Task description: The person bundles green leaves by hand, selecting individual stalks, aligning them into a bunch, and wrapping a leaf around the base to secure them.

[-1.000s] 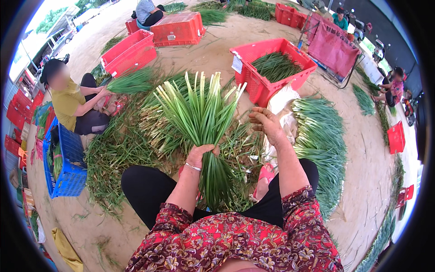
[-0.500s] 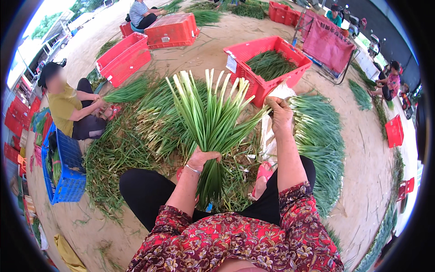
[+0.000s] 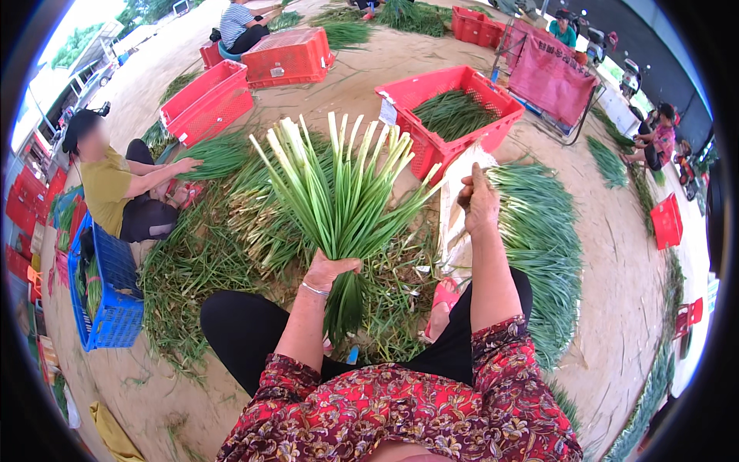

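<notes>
My left hand (image 3: 329,269) is closed round the middle of a bunch of garlic chives (image 3: 350,208). Their pale cut ends fan out upward, and the dark leaf tips hang below my fist. To the right of the bunch, my right hand (image 3: 481,202) is raised with its fingers partly bent and apart; nothing shows in it. Below that hand lies a white sheet (image 3: 456,223). Right beside my knee is a long heap of laid-out chives (image 3: 539,262), pale ends toward me. Another pile of chives (image 3: 265,208) lies beyond my left hand.
A red crate (image 3: 431,150) with chives stands ahead, an empty-looking red crate (image 3: 206,108) further left. Loose trimmings (image 3: 185,285) cover the floor by my legs. A seated co-worker (image 3: 108,177) is at left beside a blue crate (image 3: 115,308). More people sit farther off.
My right hand has let go of a stalk at the bunch's right edge and is now apart from it. The bunch in my left hand has shifted left. The left co-worker's hand reaches farther out.
</notes>
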The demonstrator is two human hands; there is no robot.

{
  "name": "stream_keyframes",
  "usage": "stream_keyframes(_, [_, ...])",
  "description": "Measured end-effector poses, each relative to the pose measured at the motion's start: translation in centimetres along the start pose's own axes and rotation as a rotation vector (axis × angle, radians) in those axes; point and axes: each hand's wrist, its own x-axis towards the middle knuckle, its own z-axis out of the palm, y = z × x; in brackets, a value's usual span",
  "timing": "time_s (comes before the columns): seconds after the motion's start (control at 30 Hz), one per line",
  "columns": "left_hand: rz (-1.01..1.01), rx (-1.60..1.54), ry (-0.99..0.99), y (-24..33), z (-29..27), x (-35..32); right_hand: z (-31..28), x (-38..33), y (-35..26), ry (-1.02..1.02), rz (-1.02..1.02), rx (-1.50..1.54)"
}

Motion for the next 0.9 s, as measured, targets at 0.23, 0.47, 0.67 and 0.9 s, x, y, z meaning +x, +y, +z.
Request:
stream_keyframes(0.23, [0.011,0.044,0.005,0.5,-0.3,0.0,2.1,-2.2,1.4,-0.332,0.23,-0.061])
stream_keyframes(0.47, [0.008,0.072,0.008,0.9,0.7,0.1,0.9,-0.8,2.5,-0.231,0.171,-0.057])
stream_keyframes(0.67, [-0.013,0.001,-0.055,-0.7,-0.2,0.3,2.9,-3.4,1.5,-0.506,0.349,0.308])
stream_keyframes(0.9, [-0.267,0.1,-0.215,-3.2,2.5,0.0,3.0,-3.0,4.1,-0.569,0.2,0.3])
